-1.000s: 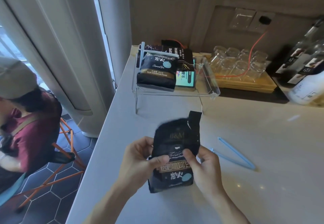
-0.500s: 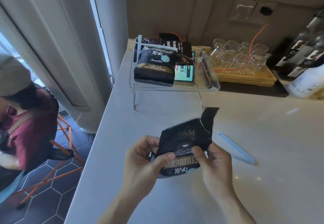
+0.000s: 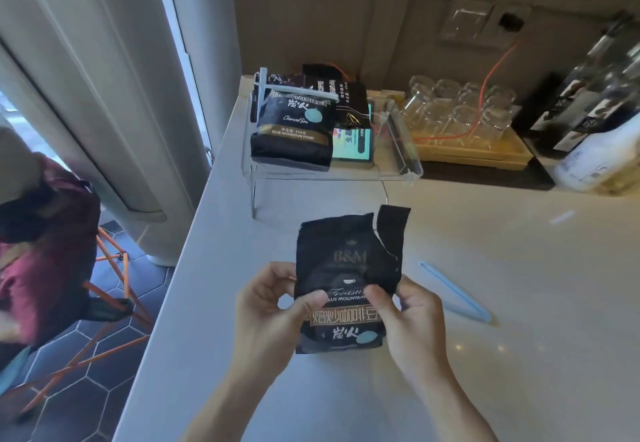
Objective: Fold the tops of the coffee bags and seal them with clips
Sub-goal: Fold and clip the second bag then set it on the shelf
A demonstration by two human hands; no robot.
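Note:
A black coffee bag [image 3: 346,261] stands upright on the white counter [image 3: 519,355], its torn top open with a flap sticking up at the right. My left hand [image 3: 270,306] grips its left side and my right hand [image 3: 412,317] grips its right side, thumbs on the front. A light blue sealing clip [image 3: 453,291] lies on the counter just right of my right hand. A second black coffee bag [image 3: 292,130], with a pale clip across its folded top, lies on a clear acrylic shelf [image 3: 398,171] behind.
More dark bags and a small screen [image 3: 351,142] share the shelf. A wooden tray [image 3: 474,157] of upturned glasses sits at the back right, bottles [image 3: 595,112] beyond. The counter's left edge drops to tiled floor, where a seated person in a maroon top [image 3: 41,244] is.
The bag was tilted toward the right half a second ago and now stands upright and straight between both hands. The view has shifted slightly.

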